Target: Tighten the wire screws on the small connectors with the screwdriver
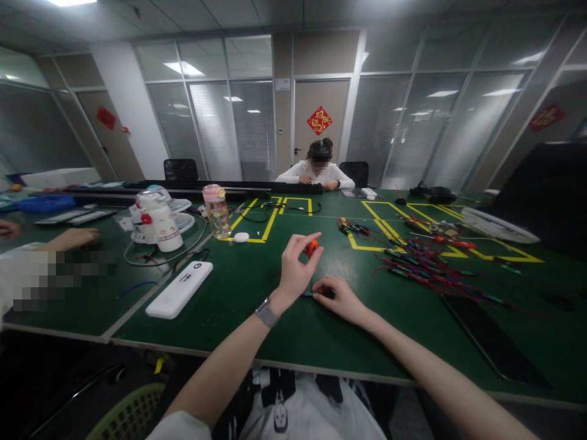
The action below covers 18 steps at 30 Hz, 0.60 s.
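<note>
My left hand point(296, 264) is raised over the table, its fingers and thumb curled round an orange-handled screwdriver point(312, 247). Most of the tool is hidden by the hand; what seems a thin dark shaft points down below it. Resting on the tabletop, my right hand point(338, 297) is closed, with thumb and fingertips pinching a small green circuit board point(308, 294). Only the left end of this board shows, just under the screwdriver. Its details are too small to make out.
A pile of wired circuit boards point(422, 266) lies right, near a red-handled screwdriver point(454, 242) and a dark tablet-like slab point(493, 336). Left are a white power bank point(180, 289), a pink-lidded bottle point(217, 214) and a white jug point(162, 226). Co-workers sit opposite and at left.
</note>
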Each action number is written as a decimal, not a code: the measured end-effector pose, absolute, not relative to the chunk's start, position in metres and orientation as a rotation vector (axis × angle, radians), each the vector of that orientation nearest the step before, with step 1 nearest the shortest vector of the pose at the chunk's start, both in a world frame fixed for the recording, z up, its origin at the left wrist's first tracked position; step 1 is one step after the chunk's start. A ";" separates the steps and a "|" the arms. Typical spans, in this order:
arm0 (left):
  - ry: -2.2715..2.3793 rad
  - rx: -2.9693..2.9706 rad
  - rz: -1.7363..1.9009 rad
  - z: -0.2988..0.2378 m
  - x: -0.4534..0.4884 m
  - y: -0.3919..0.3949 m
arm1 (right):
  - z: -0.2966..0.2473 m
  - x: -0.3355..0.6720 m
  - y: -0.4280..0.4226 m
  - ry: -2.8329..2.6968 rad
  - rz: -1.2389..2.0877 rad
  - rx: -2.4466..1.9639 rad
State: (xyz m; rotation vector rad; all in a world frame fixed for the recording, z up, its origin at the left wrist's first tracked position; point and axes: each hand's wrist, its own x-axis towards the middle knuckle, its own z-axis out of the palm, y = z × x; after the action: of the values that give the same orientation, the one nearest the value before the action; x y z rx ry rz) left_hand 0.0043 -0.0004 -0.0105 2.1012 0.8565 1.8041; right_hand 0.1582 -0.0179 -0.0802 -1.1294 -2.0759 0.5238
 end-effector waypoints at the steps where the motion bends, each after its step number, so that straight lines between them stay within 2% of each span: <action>1: 0.858 2.101 1.803 -0.010 0.004 -0.001 | -0.080 0.158 -0.018 -2.077 0.523 -1.134; 9: 0.745 2.082 1.687 -0.009 0.004 -0.003 | -0.078 0.158 -0.019 -2.087 0.517 -1.134; 18: 0.813 2.137 1.778 -0.009 0.003 -0.004 | -0.079 0.159 -0.019 -2.088 0.508 -1.122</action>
State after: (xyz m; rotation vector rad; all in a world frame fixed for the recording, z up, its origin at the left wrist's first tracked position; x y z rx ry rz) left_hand 0.0034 -0.0042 -0.0087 2.1369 0.8126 1.7780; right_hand 0.1585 -0.0188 -0.0790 -1.1218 -2.0880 0.5082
